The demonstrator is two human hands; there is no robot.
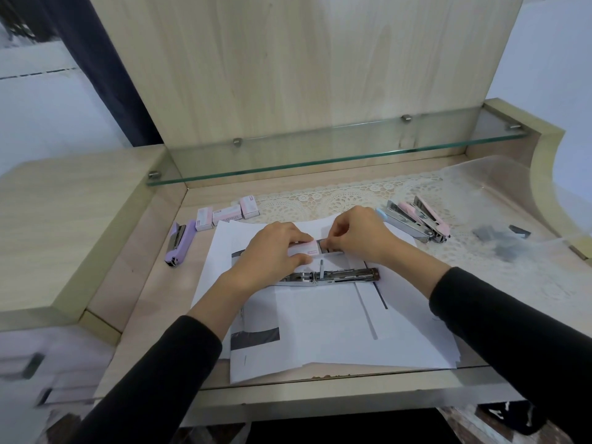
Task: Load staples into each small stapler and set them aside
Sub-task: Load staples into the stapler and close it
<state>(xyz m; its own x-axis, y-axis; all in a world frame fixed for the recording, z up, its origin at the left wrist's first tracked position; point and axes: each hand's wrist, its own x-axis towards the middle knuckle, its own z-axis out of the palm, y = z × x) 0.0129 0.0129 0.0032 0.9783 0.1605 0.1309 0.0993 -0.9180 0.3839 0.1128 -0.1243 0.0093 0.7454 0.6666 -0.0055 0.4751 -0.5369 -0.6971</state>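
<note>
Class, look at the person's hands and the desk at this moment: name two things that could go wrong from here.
1. The right hand picks at the small staple box that the left hand holds; staples could spill onto the loose papers.
2. The open stapler lies close below both wrists and could get knocked.

- The opened stapler (330,276) lies flat across the paper stack (336,334), just in front of both hands.
- Left side: a purple stapler (179,243) and staple boxes (226,214) sit by the desk's raised wall (128,232).
- Right side: three staplers (416,221) clustered on the lace mat (352,195); bare mat behind them.
- A glass shelf (336,155) overhangs the back, limiting headroom.
- Near sheets lie bare.
</note>
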